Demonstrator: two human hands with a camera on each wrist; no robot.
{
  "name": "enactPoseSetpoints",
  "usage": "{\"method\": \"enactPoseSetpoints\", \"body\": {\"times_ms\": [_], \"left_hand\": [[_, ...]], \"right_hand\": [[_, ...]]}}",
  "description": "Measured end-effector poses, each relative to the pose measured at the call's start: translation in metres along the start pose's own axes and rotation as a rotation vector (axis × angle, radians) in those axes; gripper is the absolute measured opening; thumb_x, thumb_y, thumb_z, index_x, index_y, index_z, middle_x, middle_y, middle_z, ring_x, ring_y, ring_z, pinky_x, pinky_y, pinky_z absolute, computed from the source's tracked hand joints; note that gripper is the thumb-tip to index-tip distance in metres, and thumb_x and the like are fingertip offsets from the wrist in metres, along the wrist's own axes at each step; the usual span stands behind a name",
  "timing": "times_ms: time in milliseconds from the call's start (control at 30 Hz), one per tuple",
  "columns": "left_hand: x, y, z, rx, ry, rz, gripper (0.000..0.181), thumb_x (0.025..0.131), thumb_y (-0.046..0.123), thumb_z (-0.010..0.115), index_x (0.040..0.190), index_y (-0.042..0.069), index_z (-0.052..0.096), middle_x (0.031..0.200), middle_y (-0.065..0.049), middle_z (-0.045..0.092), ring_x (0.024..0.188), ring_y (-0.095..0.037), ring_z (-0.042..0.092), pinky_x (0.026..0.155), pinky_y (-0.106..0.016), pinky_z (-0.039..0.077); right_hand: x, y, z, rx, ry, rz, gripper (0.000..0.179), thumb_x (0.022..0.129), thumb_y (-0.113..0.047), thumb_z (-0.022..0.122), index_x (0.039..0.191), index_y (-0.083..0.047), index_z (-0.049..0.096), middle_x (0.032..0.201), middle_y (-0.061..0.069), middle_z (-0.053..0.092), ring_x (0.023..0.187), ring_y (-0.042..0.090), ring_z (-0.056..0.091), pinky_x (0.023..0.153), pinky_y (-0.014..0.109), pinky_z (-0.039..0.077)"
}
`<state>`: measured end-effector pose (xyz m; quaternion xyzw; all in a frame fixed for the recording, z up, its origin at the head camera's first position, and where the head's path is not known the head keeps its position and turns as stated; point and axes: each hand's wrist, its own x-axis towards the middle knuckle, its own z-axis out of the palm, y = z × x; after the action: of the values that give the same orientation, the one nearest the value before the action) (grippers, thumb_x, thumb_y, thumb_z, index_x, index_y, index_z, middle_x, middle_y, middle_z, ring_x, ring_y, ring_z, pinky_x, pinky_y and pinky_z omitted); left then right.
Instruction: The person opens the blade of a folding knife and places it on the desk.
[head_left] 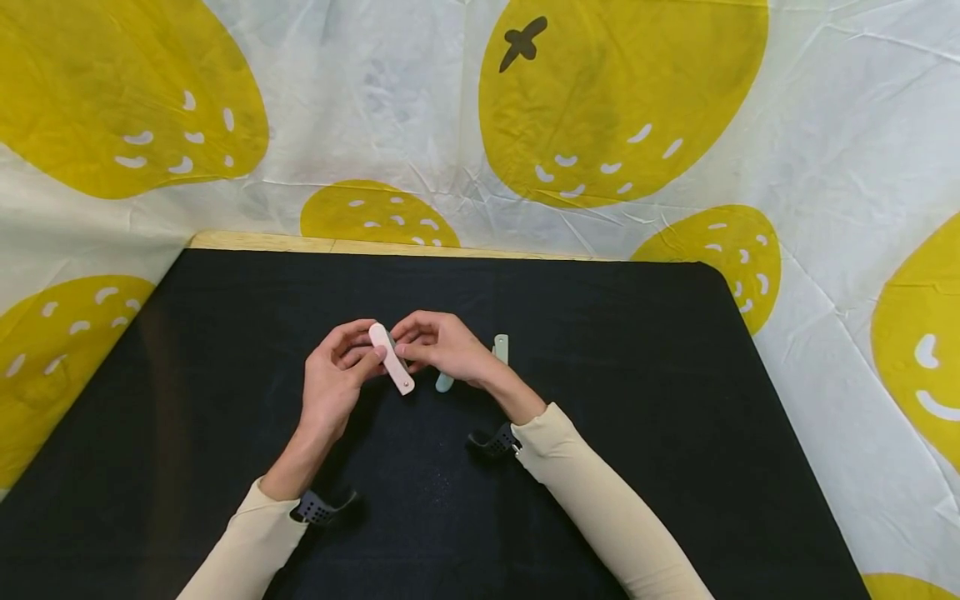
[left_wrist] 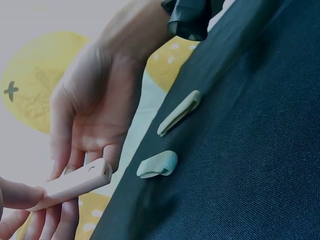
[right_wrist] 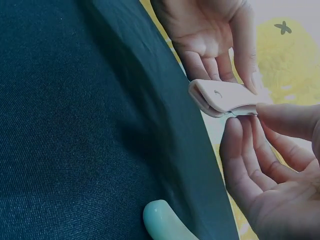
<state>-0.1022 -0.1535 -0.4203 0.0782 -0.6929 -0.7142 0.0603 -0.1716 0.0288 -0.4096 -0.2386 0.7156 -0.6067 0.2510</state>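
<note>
Between both hands, above the black table, is a pale pink folding knife (head_left: 392, 362) with a rivet near its lower end. My left hand (head_left: 330, 383) grips it along its side, thumb on the pink face. From the other side my right hand (head_left: 453, 350) pinches its edge between thumb and fingers. In the right wrist view the pink handle (right_wrist: 220, 96) shows an open slot and a thin strip of metal by the right thumb. A pale green folded piece (head_left: 501, 347) and a light blue one (head_left: 444, 383) lie on the table, partly hidden by the right hand.
Black cloth (head_left: 637, 400) covers the table, with a strip of bare wood (head_left: 262, 242) along the far edge. A white curtain (head_left: 397, 83) with yellow fruit prints hangs behind it and at the sides. Dark straps sit at both wrists.
</note>
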Motion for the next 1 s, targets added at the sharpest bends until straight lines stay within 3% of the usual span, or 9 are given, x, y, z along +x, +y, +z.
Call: {"method": "enactPoseSetpoints", "body": {"times_ms": [333, 567, 733, 933, 1000], "left_hand": [[-0.0004, 0.0023, -0.0029, 0.023, -0.021, -0.005, 0.046, 0.093, -0.006, 0.072, 0.137, 0.000, 0.059, 0.110, -0.003, 0.065, 0.086, -0.007, 0.070, 0.075, -0.025, 0.063], [0.0000, 0.0054, -0.0073, 0.017, 0.003, -0.037, 0.045, 0.093, -0.006, 0.071, 0.136, 0.001, 0.059, 0.112, -0.003, 0.064, 0.085, -0.006, 0.070, 0.076, -0.023, 0.062], [0.0016, 0.0055, -0.0090, 0.006, 0.014, -0.046, 0.045, 0.094, -0.005, 0.070, 0.137, 0.002, 0.058, 0.112, -0.003, 0.063, 0.084, -0.006, 0.070, 0.077, -0.023, 0.062], [0.0038, 0.0077, -0.0084, -0.011, 0.050, -0.045, 0.045, 0.093, -0.006, 0.071, 0.135, 0.002, 0.058, 0.110, -0.005, 0.061, 0.083, -0.007, 0.069, 0.077, -0.023, 0.062], [0.0039, 0.0097, -0.0074, -0.013, 0.050, -0.048, 0.045, 0.093, -0.006, 0.071, 0.136, 0.002, 0.057, 0.110, -0.005, 0.060, 0.083, -0.007, 0.068, 0.077, -0.023, 0.062]], "right_hand": [[0.0012, 0.0000, 0.0009, 0.043, 0.030, 0.003, 0.023, 0.097, 0.001, 0.068, 0.120, 0.004, 0.069, 0.103, 0.016, 0.071, 0.081, 0.012, 0.070, 0.088, 0.056, 0.060], [0.0032, -0.0008, 0.0010, 0.076, 0.087, 0.017, 0.021, 0.096, 0.002, 0.068, 0.116, 0.006, 0.068, 0.098, 0.011, 0.070, 0.077, 0.010, 0.070, 0.081, 0.041, 0.064], [0.0052, 0.0010, 0.0000, 0.091, 0.122, 0.015, 0.021, 0.095, 0.002, 0.069, 0.116, 0.006, 0.068, 0.097, 0.012, 0.071, 0.074, 0.012, 0.070, 0.084, 0.050, 0.063], [0.0068, 0.0015, -0.0023, 0.154, 0.165, 0.020, 0.021, 0.095, 0.003, 0.069, 0.115, 0.008, 0.066, 0.096, 0.009, 0.071, 0.074, 0.010, 0.070, 0.077, 0.033, 0.064], [0.0067, 0.0001, -0.0034, 0.161, 0.156, 0.031, 0.022, 0.095, 0.003, 0.068, 0.117, 0.007, 0.064, 0.096, 0.007, 0.069, 0.076, 0.010, 0.070, 0.078, 0.033, 0.064]]}}
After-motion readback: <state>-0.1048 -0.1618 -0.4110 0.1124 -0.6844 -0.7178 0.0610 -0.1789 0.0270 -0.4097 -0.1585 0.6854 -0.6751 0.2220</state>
